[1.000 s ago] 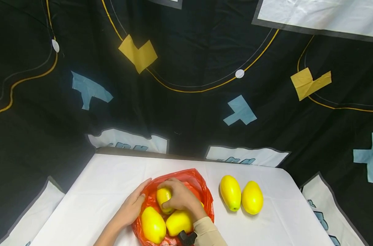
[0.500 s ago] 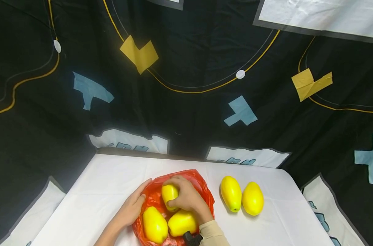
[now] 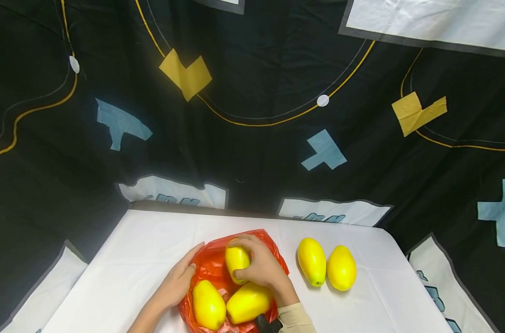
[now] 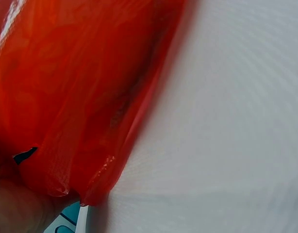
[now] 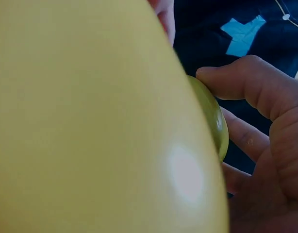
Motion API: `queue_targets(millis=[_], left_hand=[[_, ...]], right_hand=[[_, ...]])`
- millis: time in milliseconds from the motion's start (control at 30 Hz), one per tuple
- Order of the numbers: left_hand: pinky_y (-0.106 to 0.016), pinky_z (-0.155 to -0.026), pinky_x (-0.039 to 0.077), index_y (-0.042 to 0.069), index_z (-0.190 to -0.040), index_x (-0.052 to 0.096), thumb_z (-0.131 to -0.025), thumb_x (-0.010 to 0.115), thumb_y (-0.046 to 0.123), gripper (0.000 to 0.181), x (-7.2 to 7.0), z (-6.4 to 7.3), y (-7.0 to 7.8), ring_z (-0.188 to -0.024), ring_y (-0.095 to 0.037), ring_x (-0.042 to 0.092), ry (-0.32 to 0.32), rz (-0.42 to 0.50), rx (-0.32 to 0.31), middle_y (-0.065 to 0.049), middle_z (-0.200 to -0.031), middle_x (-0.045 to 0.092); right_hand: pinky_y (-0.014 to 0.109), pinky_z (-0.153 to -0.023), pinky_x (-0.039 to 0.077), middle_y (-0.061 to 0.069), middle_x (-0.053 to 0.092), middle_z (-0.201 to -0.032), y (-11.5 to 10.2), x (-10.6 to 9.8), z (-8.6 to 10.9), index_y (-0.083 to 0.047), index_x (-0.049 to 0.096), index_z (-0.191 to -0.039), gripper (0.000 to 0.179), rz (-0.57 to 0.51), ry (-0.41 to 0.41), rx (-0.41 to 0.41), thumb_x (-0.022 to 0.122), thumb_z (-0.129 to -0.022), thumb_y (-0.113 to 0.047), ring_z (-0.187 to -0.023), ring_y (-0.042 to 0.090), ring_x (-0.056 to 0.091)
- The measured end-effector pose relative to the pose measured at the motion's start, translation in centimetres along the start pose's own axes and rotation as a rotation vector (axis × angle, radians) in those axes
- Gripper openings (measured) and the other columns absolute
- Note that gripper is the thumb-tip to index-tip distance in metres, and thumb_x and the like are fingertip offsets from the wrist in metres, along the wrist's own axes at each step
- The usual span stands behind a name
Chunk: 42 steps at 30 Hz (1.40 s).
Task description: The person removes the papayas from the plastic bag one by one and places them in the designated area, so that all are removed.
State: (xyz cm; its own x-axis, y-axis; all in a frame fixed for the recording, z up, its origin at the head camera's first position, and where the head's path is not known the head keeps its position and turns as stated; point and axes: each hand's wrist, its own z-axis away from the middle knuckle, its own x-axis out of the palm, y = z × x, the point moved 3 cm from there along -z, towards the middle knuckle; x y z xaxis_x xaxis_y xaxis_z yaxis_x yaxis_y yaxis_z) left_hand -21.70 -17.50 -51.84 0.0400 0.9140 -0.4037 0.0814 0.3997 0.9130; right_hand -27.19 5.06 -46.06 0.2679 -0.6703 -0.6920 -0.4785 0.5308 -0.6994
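In the head view, a red plastic bag [image 3: 214,266] stands open on the white table. My left hand [image 3: 178,283] grips its left rim, thumb on the inner side; in the left wrist view the bag [image 4: 86,92] fills the left part. My right hand [image 3: 258,263] holds a yellow papaya [image 3: 237,262] upright at the bag's far side, thumb and fingers around it. Below it in the bag lie a papaya [image 3: 208,305] at left and another papaya [image 3: 249,303] at right, under my right wrist. Up close, a yellow papaya [image 5: 100,116] hides much of the right wrist view.
Two more papayas, one longer papaya [image 3: 311,261] and one rounder papaya [image 3: 341,268], lie side by side on the white table [image 3: 381,286] right of the bag. Behind the table's far edge hangs a dark cloth [image 3: 256,162] with printed shapes.
My right hand has shifted right and slightly away, carrying the held papaya along inside the bag. The lower right papaya has shifted slightly right. My left hand stays at the rim.
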Motion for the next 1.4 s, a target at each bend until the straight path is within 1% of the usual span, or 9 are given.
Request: queue_targets(millis=[133,433,700,933,1067,1200,1300,1400], left_hand=[[-0.058,-0.113,0.021,0.023,-0.153,0.032,-0.103,0.038,0.008,0.053,0.0,0.0,0.0,-0.141,-0.033,0.031,0.006,-0.016,0.009,-0.007,-0.154,0.037],[-0.058,-0.113,0.02,0.022,-0.154,0.032,-0.103,0.038,0.007,0.053,0.1,0.0,-0.1,-0.141,-0.033,0.03,0.005,-0.015,0.013,-0.007,-0.154,0.036],[-0.057,-0.113,0.02,0.022,-0.153,0.032,-0.103,0.038,0.007,0.053,0.1,0.1,0.0,-0.141,-0.033,0.031,0.003,-0.01,0.006,-0.006,-0.154,0.037],[-0.058,-0.113,0.02,0.023,-0.153,0.032,-0.103,0.038,0.007,0.053,0.0,0.0,0.2,-0.141,-0.034,0.031,0.004,-0.02,0.005,-0.008,-0.154,0.036],[-0.058,-0.113,0.02,0.022,-0.153,0.032,-0.103,0.038,0.007,0.053,-0.1,0.0,0.2,-0.141,-0.034,0.03,0.006,-0.029,0.013,-0.008,-0.155,0.035],[-0.058,-0.113,0.02,0.023,-0.153,0.032,-0.103,0.038,0.008,0.053,0.0,0.0,0.2,-0.142,-0.033,0.03,-0.004,-0.015,0.0,-0.007,-0.155,0.035],[-0.058,-0.113,0.02,0.025,-0.153,0.032,-0.103,0.038,0.009,0.053,0.0,-0.1,0.2,-0.142,-0.033,0.03,-0.01,-0.003,-0.01,-0.006,-0.155,0.036],[-0.058,-0.113,0.02,0.026,-0.153,0.033,-0.103,0.038,0.008,0.053,0.1,0.0,0.2,-0.142,-0.033,0.03,-0.01,0.0,-0.005,-0.006,-0.154,0.036]], right_hand=[[0.038,-0.083,0.049,-0.01,0.051,-0.133,-0.1,-0.8,0.4,-0.035,0.065,-0.12,0.065,-0.018,0.026,-0.023,0.083,-0.059,-0.019,-0.11,0.016,0.05],[0.04,-0.087,0.051,-0.007,0.05,-0.136,-0.2,-2.2,1.1,-0.033,0.064,-0.122,0.065,-0.032,0.064,-0.055,0.082,-0.061,-0.019,-0.114,0.018,0.049],[0.041,-0.087,0.051,-0.01,0.045,-0.142,-0.1,-3.7,1.8,-0.035,0.063,-0.122,0.065,-0.066,0.087,0.002,0.082,-0.062,-0.017,-0.115,0.019,0.05],[0.037,-0.084,0.052,-0.011,0.045,-0.142,0.3,-5.0,2.6,-0.035,0.063,-0.122,0.065,-0.042,0.139,0.007,0.083,-0.062,-0.018,-0.113,0.019,0.052],[0.035,-0.082,0.056,-0.009,0.044,-0.143,0.4,-5.7,2.9,-0.034,0.063,-0.122,0.066,-0.088,0.147,0.011,0.083,-0.062,-0.016,-0.114,0.022,0.051],[0.034,-0.079,0.059,-0.008,0.042,-0.144,0.4,-6.4,3.3,-0.033,0.063,-0.124,0.067,-0.139,0.146,0.023,0.083,-0.064,-0.014,-0.112,0.025,0.052],[0.032,-0.079,0.058,-0.009,0.043,-0.143,0.3,-7.0,3.7,-0.033,0.062,-0.124,0.067,-0.14,0.162,0.034,0.083,-0.064,-0.014,-0.111,0.024,0.052],[0.034,-0.081,0.057,-0.009,0.043,-0.143,0.3,-7.5,3.9,-0.033,0.063,-0.124,0.066,-0.134,0.185,0.034,0.083,-0.064,-0.014,-0.112,0.022,0.052]])
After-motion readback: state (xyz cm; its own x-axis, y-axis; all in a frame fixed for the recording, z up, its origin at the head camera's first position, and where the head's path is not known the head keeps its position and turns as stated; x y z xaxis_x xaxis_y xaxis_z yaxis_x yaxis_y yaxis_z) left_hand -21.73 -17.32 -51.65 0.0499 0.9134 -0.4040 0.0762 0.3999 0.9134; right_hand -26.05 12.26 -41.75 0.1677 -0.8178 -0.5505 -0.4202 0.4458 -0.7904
